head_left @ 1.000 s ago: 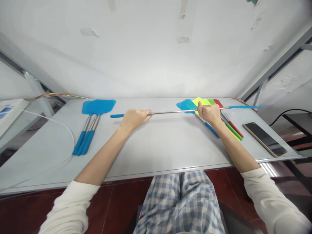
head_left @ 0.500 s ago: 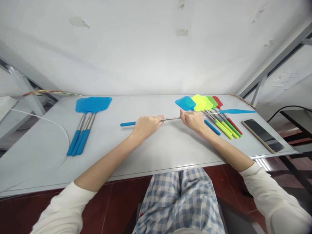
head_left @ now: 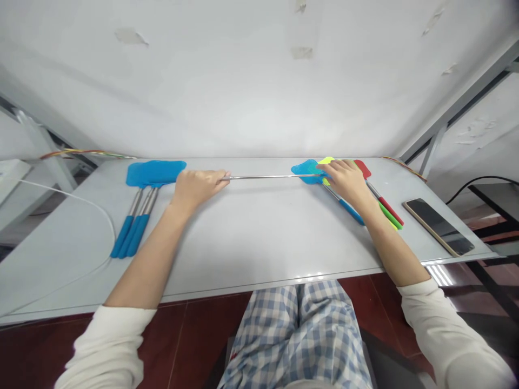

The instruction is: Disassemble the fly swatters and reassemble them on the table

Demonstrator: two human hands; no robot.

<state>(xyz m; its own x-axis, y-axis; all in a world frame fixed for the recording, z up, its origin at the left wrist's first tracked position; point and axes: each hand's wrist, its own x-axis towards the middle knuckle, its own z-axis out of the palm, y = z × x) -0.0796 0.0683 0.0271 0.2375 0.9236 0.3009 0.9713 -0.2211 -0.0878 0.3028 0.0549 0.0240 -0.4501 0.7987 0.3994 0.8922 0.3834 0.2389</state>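
A fly swatter with a thin metal rod (head_left: 263, 177) stretches level between my hands above the table. My left hand (head_left: 198, 187) is closed around its handle end, hiding the grip. Fingers of my right hand (head_left: 344, 178) close on the other end, where the rod meets the blue head; most of that head is covered. Beneath my right hand lie another blue fly swatter (head_left: 352, 211), partly hidden yellow and green ones, and a red fly swatter (head_left: 391, 209). Left of my left hand, several blue fly swatters (head_left: 156, 172) are grouped with their handles towards me.
A phone (head_left: 440, 227) lies at the table's right end. On the left a white cable (head_left: 95, 207) curves across the grey table (head_left: 259, 243). Coloured wires (head_left: 87, 153) run along the back left edge, below the white wall (head_left: 243, 81). Metal frame posts (head_left: 436, 146) stand at both sides.
My left hand has moved left and my right hand right, towards the swatter's head. The exposed rod between them is much longer, and the swatter sits further back.
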